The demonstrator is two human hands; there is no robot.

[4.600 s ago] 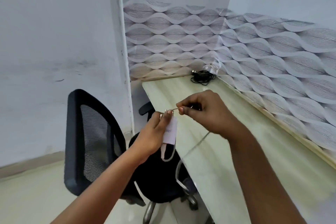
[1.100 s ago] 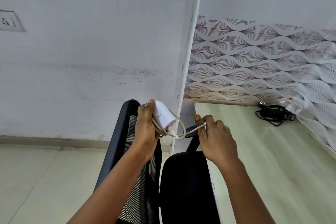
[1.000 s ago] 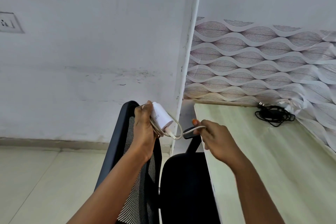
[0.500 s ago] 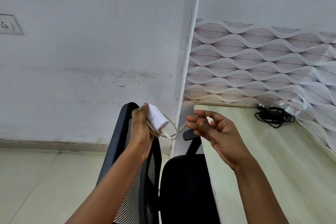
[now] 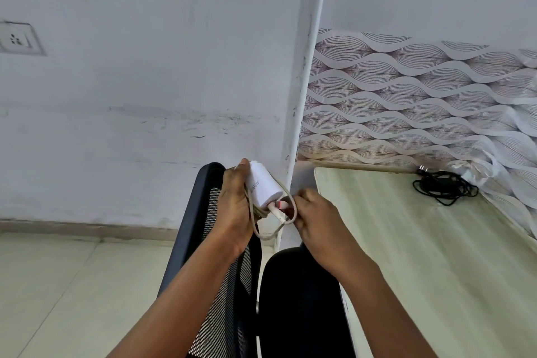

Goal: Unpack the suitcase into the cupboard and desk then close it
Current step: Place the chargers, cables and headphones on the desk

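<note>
Left hand (image 5: 235, 200) raised, fingers curled in grip; right hand (image 5: 318, 221) close beside, fingers pinching.

Pale desk (image 5: 421, 256) — black cable bundle (image 5: 444, 187) on it

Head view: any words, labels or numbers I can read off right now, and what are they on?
White charger, gripped by the left hand: one short line of grey print on its side, too blurred to read.
Wall socket plate: no lettering, only pin holes.
Nothing else carries text.
</note>
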